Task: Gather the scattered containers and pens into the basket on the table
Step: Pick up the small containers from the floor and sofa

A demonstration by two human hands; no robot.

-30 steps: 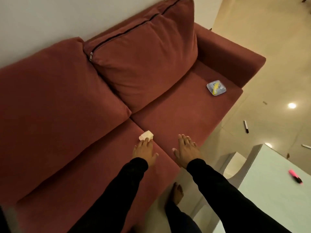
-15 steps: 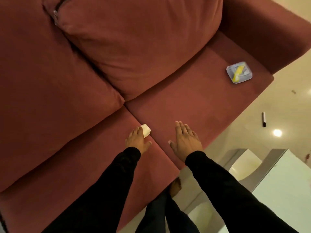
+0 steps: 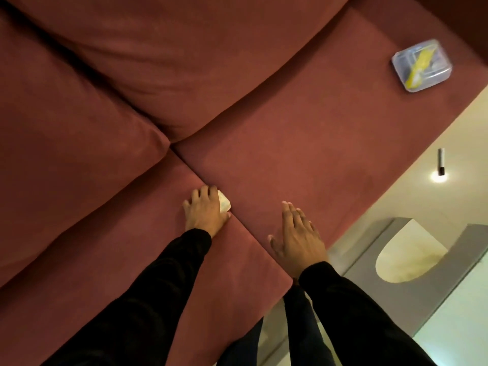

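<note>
A small white container (image 3: 224,202) lies on the red sofa seat at the seam between the two seat cushions. My left hand (image 3: 204,212) covers most of it, fingers curled over it and thumb under its near edge. My right hand (image 3: 297,237) rests flat on the right seat cushion, fingers together, holding nothing. A clear plastic container (image 3: 421,65) with something yellow inside sits on the far right of the seat. A black-and-white pen (image 3: 440,161) lies on the floor beyond the sofa's edge. The basket is not in view.
The red sofa (image 3: 303,154) fills most of the view, with two back cushions at the top. A grey-and-white table (image 3: 412,262) with a cut-out leg stands at the right, close to the sofa front. Glossy floor (image 3: 459,133) reflects a ceiling light.
My head has moved closer to the sofa and looks further down. My left hand has moved forward over the white container and closed on it. My right hand stays flat on the cushion.
</note>
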